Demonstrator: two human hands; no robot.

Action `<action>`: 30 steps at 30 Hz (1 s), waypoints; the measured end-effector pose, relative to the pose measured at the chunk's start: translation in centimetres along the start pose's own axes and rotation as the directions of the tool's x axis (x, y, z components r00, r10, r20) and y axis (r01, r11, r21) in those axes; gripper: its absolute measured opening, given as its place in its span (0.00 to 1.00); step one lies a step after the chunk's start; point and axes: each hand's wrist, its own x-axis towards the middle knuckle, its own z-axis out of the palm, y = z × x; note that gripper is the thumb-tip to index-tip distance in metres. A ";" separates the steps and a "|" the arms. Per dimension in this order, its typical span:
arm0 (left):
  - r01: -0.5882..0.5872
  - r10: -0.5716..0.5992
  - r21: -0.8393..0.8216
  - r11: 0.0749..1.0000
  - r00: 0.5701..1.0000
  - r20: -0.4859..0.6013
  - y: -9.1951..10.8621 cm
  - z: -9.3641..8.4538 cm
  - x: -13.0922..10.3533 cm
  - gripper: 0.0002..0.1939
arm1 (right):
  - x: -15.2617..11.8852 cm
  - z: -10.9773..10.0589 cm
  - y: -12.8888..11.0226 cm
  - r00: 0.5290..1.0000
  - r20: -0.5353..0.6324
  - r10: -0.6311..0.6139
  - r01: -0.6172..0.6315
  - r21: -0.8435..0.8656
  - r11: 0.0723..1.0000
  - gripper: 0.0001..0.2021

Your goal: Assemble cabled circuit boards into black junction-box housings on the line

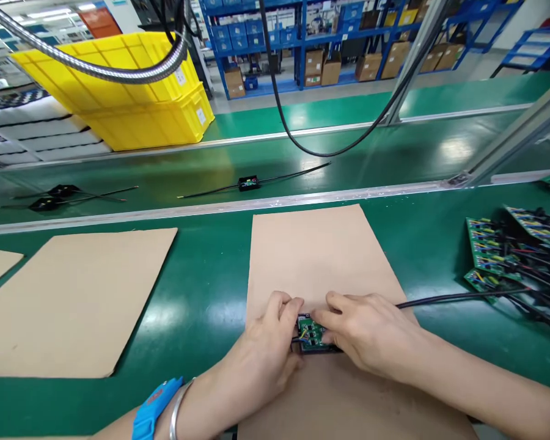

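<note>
A small green circuit board with a dark rim, perhaps a black housing, lies on a brown cardboard sheet in front of me. My left hand grips its left end, fingers bent, where short coloured wires show. From the other side my right hand is closed over the right part of the board and hides it. A black cable comes out beyond my right hand and runs to the right. On my left wrist are a blue band and a silver bangle.
At right lies a pile of green boards with black cables. Another cardboard sheet is at left. Beyond a metal rail lie several cabled black modules. Yellow bins stand behind; a black cable hangs down.
</note>
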 end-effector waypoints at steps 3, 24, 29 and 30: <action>-0.032 0.033 0.017 0.999 0.999 -0.033 -0.7 0.1 0.0 0.28 | -0.1 -0.1 -0.1 1.000 0.012 0.014 -0.014 -0.001 1.000 0.10; -0.148 0.148 -0.033 0.988 0.989 -0.001 -1.3 0.5 0.5 0.22 | -0.3 1.5 0.0 1.000 0.013 -0.021 0.020 0.045 0.999 0.10; -0.191 0.197 0.243 0.951 0.980 -0.001 -1.1 0.5 0.4 0.10 | -0.1 1.4 0.0 1.000 0.024 -0.008 0.005 0.097 0.995 0.12; -0.185 0.191 0.264 0.947 0.982 0.001 -0.7 0.4 0.5 0.08 | -0.1 1.4 0.0 1.000 0.025 -0.003 0.000 0.103 0.995 0.12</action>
